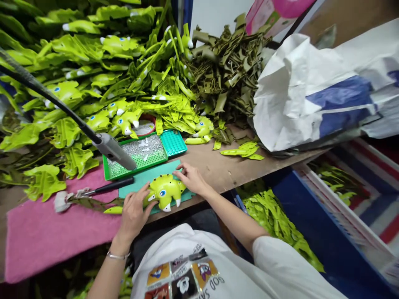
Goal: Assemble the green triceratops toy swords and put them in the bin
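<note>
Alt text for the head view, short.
The left hand holds a lime-green plastic dinosaur toy with a blue eye and white horns, and the right hand rests on it, over a teal mat on a wooden bench. Behind are a green tray of silver granules and a heap of green toy pieces.

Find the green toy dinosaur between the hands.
The one on the teal mat, between left hand and right hand; the others lie heaped beyond, off the mat.
</note>
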### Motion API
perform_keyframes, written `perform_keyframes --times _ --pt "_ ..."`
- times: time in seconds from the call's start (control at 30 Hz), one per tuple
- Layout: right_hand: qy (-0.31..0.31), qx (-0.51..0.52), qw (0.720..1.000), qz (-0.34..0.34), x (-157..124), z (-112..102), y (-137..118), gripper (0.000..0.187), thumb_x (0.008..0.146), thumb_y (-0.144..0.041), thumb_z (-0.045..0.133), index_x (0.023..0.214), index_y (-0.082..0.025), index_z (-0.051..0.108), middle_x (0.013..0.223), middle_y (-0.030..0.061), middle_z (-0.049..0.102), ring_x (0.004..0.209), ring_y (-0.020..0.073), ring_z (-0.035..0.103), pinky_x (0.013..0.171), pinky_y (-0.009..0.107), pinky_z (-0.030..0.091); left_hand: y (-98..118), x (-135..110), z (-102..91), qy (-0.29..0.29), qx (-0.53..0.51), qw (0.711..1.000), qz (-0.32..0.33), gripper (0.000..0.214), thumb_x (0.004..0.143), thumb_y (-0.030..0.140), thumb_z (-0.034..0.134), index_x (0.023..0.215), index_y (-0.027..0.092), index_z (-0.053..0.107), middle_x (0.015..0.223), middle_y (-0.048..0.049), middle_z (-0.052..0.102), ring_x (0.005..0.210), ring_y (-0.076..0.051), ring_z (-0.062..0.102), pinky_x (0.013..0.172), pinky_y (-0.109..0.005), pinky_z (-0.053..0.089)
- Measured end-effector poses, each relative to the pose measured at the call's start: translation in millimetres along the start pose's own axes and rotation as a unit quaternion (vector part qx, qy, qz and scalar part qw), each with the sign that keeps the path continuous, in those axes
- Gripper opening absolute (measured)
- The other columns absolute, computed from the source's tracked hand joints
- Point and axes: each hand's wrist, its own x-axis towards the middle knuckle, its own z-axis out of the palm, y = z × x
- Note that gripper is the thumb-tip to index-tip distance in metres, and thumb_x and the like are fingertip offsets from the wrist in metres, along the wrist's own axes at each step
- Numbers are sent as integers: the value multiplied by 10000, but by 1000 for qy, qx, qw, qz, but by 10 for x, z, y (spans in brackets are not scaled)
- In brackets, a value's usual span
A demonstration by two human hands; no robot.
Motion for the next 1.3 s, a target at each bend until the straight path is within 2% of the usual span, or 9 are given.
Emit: perform_keyframes --times 0.1,0.27,0.37,0.43,0.7,0.87,1.0,1.17,1.3 --pt "64 -3 997 -47 268 -373 80 256 852 -445 596 881 -201 665 831 44 721 752 180 649 741 316 515 -99 0 -67 -36 8 999 -13 585 971 293 626 1490 187 378 1280 -168 703 1012 -256 726 851 -373 525" --pt "317 -137 934 -90 1016 -1246 112 168 862 -309 517 913 -190 623 930 105 694 859 230 634 876 421 524 129 102 -29 -116 20 988 -104 868 924 509 633 1602 177 204 1580 -260 394 1429 -409 447 1087 -561 415" --pt "327 -253 905 -96 1499 -1541 65 167 806 -232 573 961 -173 589 1051 163 649 1017 292 598 969 495 479 333 175 95 -162 53 978 -117 1192 727 654 784 1618 161 164 1650 -296 210 1502 -493 277 1140 -642 319" --pt "324 -303 894 -68 1781 -1610 33 267 782 -237 631 1028 -155 568 1150 199 602 1114 334 559 1013 543 439 405 205 157 -186 73 971 -127 1224 667 645 833 1610 164 219 1657 -296 186 1494 -506 281 1136 -637 320" --pt "243 -383 891 14 2181 -1488 -423 429 913 -287 594 1270 -68 499 1422 244 422 1219 299 509 1047 491 402 428 260 152 -257 93 946 -176 1190 612 645 864 1588 205 344 1661 -255 218 1311 -447 502 1039 -534 415" --pt "204 -440 874 31 1954 -1395 -727 295 940 -188 483 1204 -166 613 1373 162 545 1116 263 540 1020 489 427 467 296 138 -270 100 940 -185 1164 635 656 847 1586 201 352 1655 -253 238 1288 -435 509 1029 -509 402" --pt "205 -479 853 30 1294 -1230 -755 313 917 -252 503 1175 -125 626 1293 201 589 1124 315 595 939 499 460 488 319 121 -287 93 933 -197 1181 624 669 849 1592 226 337 1668 -229 224 1300 -429 492 1029 -490 382" --pt "248 -365 897 -8 227 -907 -281 356 902 -547 563 874 -198 628 966 161 675 957 314 642 859 470 488 479 303 130 -301 83 929 -199 1206 623 683 844 1608 270 283 1705 -187 117 1322 -434 456 1041 -497 353" --pt "278 -192 940 56 -209 -614 200 367 830 -590 642 783 -238 548 761 66 650 693 229 622 762 434 526 458 290 116 -293 64 936 -186 1146 680 646 828 1607 260 275 1716 -171 36 1295 -444 463 1020 -518 366"
